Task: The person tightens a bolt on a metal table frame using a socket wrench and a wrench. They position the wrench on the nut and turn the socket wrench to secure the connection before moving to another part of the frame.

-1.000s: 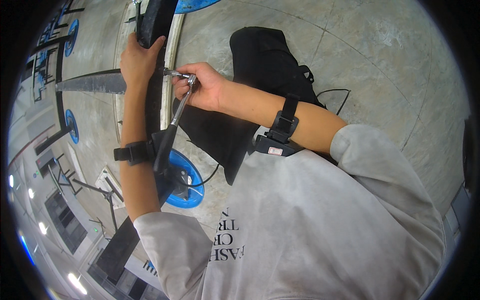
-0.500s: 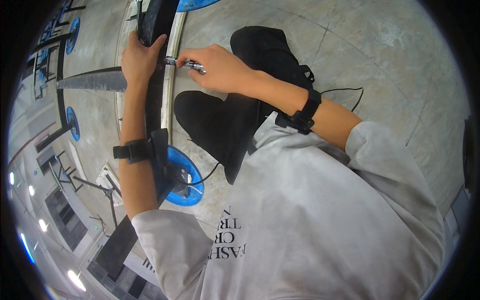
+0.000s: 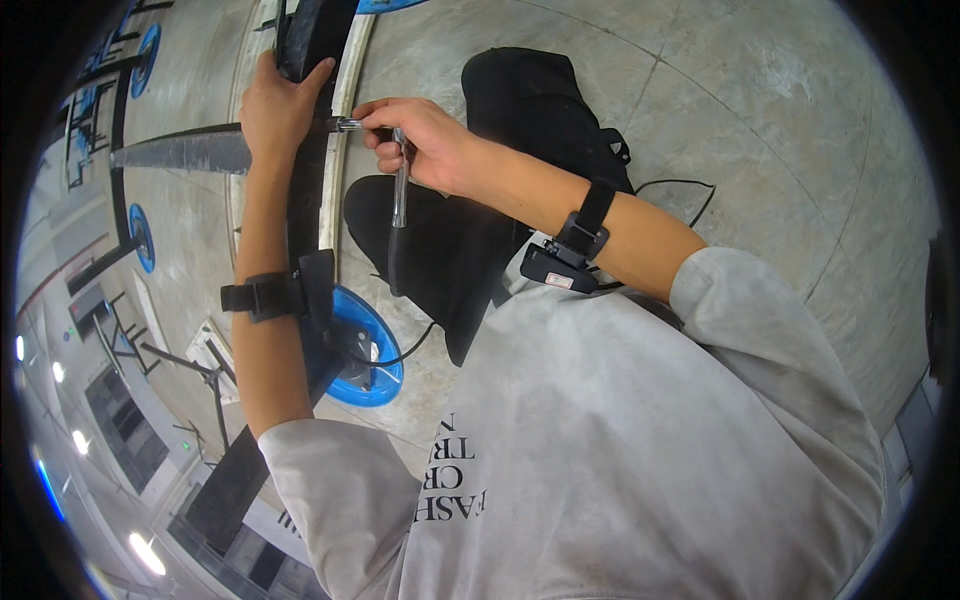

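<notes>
My right hand (image 3: 428,140) is closed around the head of a ratchet wrench (image 3: 400,200), whose dark-gripped handle hangs down toward me. The socket end of the wrench points left and meets the side of a black metal beam (image 3: 310,190). Across that beam my left hand (image 3: 274,112) is wrapped, thumb on the right side and fingers on the far left side. A thin dark rod (image 3: 281,22) stands along the beam just beyond my left hand; its lower end is hidden. The fastener at the socket tip cannot be made out.
A second black bar (image 3: 185,155) joins the beam from the left. A blue round base (image 3: 385,345) with a dark fitting lies by my left forearm. My black-clad knees (image 3: 430,225) are close to the beam. Other black frames (image 3: 120,190) on blue discs stand at the left.
The ratchet handle has swung into view and now points toward me. My right hand has turned, its fingers now curled round the wrench head. The left hand keeps its hold on the beam.
</notes>
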A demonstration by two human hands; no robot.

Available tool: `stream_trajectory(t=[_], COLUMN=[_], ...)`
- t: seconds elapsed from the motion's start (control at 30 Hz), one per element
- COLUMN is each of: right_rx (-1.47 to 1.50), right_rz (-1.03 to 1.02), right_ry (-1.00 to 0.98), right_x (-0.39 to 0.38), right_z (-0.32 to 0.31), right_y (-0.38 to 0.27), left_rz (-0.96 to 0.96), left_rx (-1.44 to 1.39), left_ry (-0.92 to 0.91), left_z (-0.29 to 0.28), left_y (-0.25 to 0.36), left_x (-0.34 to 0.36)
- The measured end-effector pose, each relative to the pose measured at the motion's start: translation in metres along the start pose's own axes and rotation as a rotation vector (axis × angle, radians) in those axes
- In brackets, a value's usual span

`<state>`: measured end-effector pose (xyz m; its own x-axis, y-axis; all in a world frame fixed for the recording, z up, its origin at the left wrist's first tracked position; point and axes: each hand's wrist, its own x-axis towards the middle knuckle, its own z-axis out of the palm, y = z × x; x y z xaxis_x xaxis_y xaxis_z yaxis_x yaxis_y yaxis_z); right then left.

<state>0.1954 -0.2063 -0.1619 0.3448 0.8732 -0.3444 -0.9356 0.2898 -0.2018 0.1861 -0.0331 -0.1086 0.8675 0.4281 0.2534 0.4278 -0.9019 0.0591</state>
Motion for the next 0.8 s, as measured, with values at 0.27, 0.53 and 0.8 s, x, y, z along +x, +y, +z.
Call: stream_trajectory(t=[0.27, 0.53, 0.8], right_rx=[0.517, -0.646, -1.696], right_rz=[0.239, -0.403, -0.899], right_ry=[0.05, -0.089, -0.151], right_x=[0.013, 0.02, 0.0], right_z=[-0.004, -0.013, -0.011], right_y=[0.009, 0.001, -0.019], left_rz=[-0.009, 0.006, 0.01], left_rx=[0.011, -0.017, 0.009], left_ry=[0.015, -0.015, -0.048], left_z=[-0.001, -0.002, -0.002], left_y=[-0.002, 0.0, -0.004], left_x=[-0.002, 0.001, 0.001])
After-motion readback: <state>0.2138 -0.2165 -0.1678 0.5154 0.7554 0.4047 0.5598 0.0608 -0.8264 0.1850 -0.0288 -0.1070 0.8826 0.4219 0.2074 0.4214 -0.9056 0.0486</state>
